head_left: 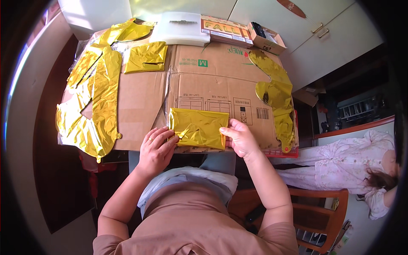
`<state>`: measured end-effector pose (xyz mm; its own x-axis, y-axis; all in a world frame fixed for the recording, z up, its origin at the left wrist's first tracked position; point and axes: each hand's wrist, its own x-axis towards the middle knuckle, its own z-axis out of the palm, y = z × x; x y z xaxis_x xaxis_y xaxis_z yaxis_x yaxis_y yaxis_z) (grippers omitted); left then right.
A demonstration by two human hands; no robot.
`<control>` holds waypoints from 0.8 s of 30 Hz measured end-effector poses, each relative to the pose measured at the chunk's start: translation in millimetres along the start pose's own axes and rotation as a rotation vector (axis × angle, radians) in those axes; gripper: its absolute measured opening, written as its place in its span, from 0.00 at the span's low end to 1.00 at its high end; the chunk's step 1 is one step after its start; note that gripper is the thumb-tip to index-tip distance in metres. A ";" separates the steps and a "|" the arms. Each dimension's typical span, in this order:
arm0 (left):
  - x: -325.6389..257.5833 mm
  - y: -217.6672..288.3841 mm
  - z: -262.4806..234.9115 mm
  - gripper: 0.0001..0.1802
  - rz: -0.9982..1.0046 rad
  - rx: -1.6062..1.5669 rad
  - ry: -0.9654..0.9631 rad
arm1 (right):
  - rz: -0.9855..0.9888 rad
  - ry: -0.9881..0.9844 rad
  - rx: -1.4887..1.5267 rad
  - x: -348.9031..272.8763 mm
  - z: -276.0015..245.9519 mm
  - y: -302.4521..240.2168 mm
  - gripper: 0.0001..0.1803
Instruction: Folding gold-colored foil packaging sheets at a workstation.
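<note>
A flat, folded gold foil balloon (pixel 198 126) lies near the front edge of the cardboard, its surface creased. My right hand (pixel 239 137) grips its right edge, thumb on top and the other fingers curled at the side and beneath. At the lower left corner, my left hand (pixel 157 148) has its fingers held together over the foil, with the thumb hidden. Another folded gold foil piece (pixel 145 58) rests farther back on the left. Large unfolded gold foil balloons (pixel 106 93) overlap along the left side. A curved gold foil balloon (pixel 278 91) stretches down the right side.
Flattened cardboard (pixel 212 87) covers the table. Along the back stand a white box (pixel 180 32), a printed flat box (pixel 225 30) and a small open carton (pixel 266 39) with dark items. Another person (pixel 344 163) is at the right, beyond a wooden chair (pixel 340 204).
</note>
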<state>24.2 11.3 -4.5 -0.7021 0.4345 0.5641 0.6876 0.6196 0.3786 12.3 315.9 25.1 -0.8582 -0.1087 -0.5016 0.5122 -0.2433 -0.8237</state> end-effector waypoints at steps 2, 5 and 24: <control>0.5 1.5 0.8 0.16 -0.004 0.000 0.003 | -0.009 0.043 -0.038 0.9 -0.1 1.8 0.16; 1.3 3.4 -0.8 0.17 0.004 -0.003 0.017 | -0.015 0.098 -0.091 2.7 1.5 0.3 0.16; 7.7 5.9 5.9 0.16 0.111 -0.116 -0.042 | -0.555 0.391 -1.437 2.1 14.8 2.0 0.23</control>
<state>21.8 22.3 -2.3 -0.6258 0.5247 0.5771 0.7767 0.4875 0.3989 11.1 300.9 26.3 -0.9961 -0.0211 0.0860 -0.0508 0.9320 -0.3588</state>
